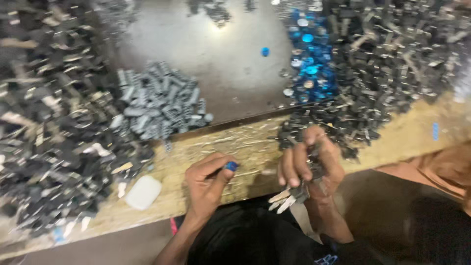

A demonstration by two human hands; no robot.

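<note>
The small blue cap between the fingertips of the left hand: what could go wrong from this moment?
1. The small blue cap is pinched only at the fingertips of the left hand, over the edge of the wooden board; it might slip and fall.
2. The right hand grips a full bundle of black-and-metal pieces; some may drop out.
3. The heap of black parts lies close behind and could slide.

One head-worn camera looks steeply down, close over the wooden bench edge [245,147] and the person's lap
</note>
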